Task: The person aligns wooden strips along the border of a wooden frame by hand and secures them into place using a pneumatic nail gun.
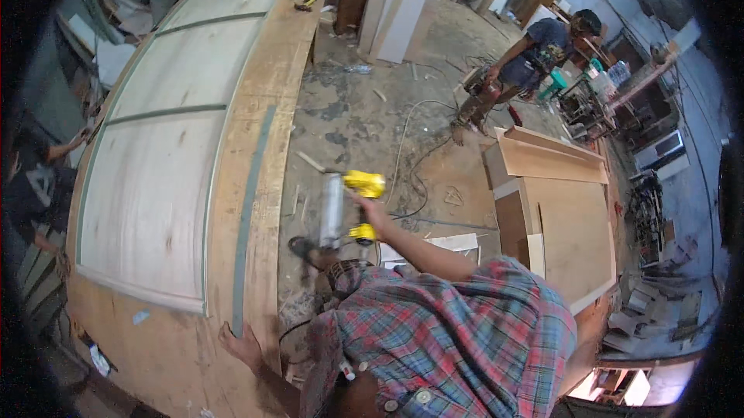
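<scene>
My right hand point(373, 215) is wrapped round the handle of a yellow nail gun point(364, 183) with a long silver magazine, held out over the floor beside the workbench. The magazine is slightly blurred. At the near end of a long grey-green strip point(252, 201), my left hand point(246, 347) has thumb and fingers on either side of the strip's tip. That strip lies lengthwise on the bare wooden border of the bench point(267, 177). To its left lies a large pale wooden panel point(151, 193) with green edging and green cross strips.
At the left edge a person point(35, 193) has their hands near the panel's far side. Another person point(535, 61) stands at the back right. A wooden cabinet point(577, 220) is on the floor to my right. Hoses point(399, 139) and offcuts lie on the floor; a hammer point(310, 1) rests on the bench's far end.
</scene>
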The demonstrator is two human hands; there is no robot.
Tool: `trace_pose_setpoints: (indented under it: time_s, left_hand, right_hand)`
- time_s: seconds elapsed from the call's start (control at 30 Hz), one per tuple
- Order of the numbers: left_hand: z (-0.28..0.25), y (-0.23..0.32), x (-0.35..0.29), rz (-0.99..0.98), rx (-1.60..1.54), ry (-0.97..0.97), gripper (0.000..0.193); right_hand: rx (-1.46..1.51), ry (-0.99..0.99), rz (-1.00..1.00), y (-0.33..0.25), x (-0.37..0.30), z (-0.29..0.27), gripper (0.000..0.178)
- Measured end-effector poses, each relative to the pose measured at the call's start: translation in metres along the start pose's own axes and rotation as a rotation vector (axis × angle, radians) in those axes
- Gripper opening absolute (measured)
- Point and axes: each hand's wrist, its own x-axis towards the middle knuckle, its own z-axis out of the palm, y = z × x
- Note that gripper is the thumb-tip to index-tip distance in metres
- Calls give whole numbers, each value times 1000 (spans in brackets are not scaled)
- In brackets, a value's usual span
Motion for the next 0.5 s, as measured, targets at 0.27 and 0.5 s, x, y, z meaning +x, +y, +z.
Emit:
trace_pose_setpoints:
  time_s: [0.27,0.5]
  left_hand:
    - [-8,-7,32,-37,-212,-176,39]
    - [5,118,176,57,117,101,52]
  right_hand:
    - [523,272,478,68,-30,-218,51]
    - [328,548,243,137,-18,-320,41]
